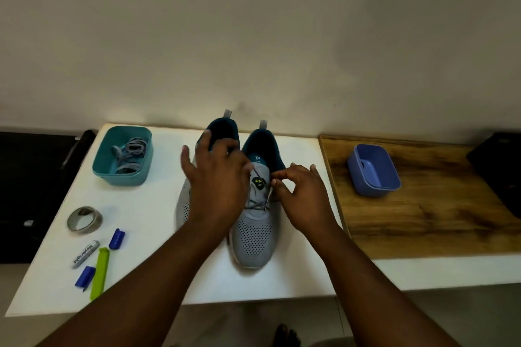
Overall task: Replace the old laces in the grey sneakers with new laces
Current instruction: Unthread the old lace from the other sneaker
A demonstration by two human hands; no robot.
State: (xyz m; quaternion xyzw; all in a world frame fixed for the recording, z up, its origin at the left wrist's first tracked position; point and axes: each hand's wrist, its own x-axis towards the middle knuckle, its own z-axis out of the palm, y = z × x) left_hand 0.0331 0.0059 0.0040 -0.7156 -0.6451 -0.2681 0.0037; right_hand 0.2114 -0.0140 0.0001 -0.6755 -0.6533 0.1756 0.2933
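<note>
Two grey sneakers with teal linings stand side by side on the white table (158,270), toes toward me. The right sneaker (255,236) still carries a grey lace (258,205) crossed low over its tongue. My right hand (300,197) pinches one lace end beside the upper eyelets. My left hand (217,183) lies over the left sneaker (183,205), hiding most of it, and its thumb and forefinger pinch the other lace end near the tongue. A teal tub (122,156) at the back left holds several coiled grey laces (129,155).
An empty blue tub (373,170) sits on a wooden board (423,220) to the right. At the front left lie a tape roll (84,220), a grey marker (86,253), two blue clips (117,238) and a green clip (100,273). A wall stands behind.
</note>
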